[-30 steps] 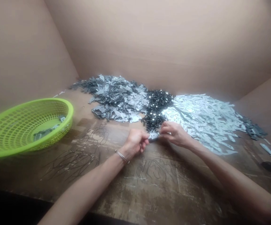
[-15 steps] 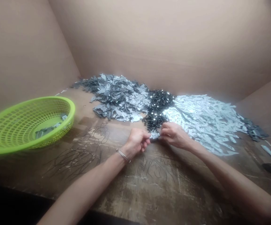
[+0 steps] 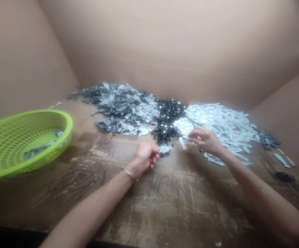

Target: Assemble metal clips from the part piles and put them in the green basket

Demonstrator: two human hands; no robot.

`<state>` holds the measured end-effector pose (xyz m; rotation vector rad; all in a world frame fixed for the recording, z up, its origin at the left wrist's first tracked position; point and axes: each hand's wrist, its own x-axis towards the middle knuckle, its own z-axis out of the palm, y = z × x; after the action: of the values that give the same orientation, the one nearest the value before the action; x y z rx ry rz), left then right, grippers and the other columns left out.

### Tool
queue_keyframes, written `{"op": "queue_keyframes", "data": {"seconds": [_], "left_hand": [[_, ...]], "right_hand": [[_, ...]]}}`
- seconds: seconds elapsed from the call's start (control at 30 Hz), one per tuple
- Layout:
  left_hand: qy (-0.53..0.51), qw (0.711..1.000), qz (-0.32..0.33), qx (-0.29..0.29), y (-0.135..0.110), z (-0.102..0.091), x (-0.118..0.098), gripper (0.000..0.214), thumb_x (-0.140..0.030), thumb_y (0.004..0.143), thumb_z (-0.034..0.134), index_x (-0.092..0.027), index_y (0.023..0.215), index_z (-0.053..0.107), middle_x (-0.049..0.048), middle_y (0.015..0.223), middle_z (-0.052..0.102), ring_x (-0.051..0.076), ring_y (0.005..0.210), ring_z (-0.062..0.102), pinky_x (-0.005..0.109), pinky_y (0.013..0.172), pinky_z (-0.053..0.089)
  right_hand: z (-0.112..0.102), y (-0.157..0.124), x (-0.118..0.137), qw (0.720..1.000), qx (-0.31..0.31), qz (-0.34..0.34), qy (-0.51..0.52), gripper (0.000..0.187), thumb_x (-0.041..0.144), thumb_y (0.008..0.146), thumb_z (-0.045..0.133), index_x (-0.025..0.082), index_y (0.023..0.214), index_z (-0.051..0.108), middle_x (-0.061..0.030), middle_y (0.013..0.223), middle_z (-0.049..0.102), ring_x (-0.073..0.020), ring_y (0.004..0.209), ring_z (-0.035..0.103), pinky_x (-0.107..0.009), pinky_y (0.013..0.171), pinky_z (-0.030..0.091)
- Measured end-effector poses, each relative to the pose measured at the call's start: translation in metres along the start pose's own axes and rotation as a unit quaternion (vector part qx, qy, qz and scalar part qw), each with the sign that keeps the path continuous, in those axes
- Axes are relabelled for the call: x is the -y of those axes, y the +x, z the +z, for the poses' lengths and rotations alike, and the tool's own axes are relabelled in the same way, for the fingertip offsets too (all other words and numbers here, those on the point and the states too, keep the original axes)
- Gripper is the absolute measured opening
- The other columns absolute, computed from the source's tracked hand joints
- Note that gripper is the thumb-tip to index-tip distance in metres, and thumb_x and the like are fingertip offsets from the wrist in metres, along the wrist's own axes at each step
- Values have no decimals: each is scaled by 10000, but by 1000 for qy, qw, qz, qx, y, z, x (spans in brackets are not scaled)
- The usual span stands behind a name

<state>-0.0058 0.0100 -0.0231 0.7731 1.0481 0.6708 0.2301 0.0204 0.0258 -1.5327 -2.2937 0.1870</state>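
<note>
My left hand (image 3: 147, 155), with a bangle at the wrist, pinches a small flat metal plate (image 3: 166, 149) in front of the black pile. To its right, my right hand (image 3: 205, 140) has its fingers drawn together near the edge of the pale strips. A light metal strip (image 3: 182, 143) lies close to those fingertips; whether they touch it is unclear. What the right fingers hold, if anything, is hidden. Small black parts with shiny heads (image 3: 168, 119) are heaped just beyond both hands.
Grey metal plates (image 3: 126, 108) are piled at back left, long pale metal strips (image 3: 216, 120) at back right. A green plastic basket (image 3: 69, 129) with some metal parts stands left. Tall brown panels (image 3: 151, 51) enclose the worn tabletop (image 3: 165, 217). A dark round object (image 3: 285, 176) lies right.
My right hand has moved away from the left, rightward to the pale strips. The left hand keeps the metal plate. The whole view has shifted slightly.
</note>
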Motion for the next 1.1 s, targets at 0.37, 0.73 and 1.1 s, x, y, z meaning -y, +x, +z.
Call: {"op": "queue_keyframes", "data": {"seconds": [0.37,0.73,1.1], "left_hand": [[5,1000,2,-23,-3,3,-4,109,-174,631,550,-114,600,465,-16,437,491,54,283,396,153,238,257],[5,1000,-1,-28,-2,4,-6,121,-172,625,539,-124,575,440,-29,414,478,60,252,373,162,221,244],[-1,1000,-3,-29,-1,4,-6,136,-190,631,541,-125,570,438,-28,417,475,59,254,373,163,221,237]], "right_hand": [[-2,-19,-51,989,-15,137,-46,171,287,716,492,183,688,625,-38,728,568,-147,661,499,-245,549,357],[2,-1,-65,989,-26,135,-56,179,285,734,471,180,717,615,-35,745,568,-141,684,506,-241,570,366],[26,30,-48,987,35,126,-93,305,410,740,443,166,617,579,-47,695,562,-141,633,505,-231,516,338]]}}
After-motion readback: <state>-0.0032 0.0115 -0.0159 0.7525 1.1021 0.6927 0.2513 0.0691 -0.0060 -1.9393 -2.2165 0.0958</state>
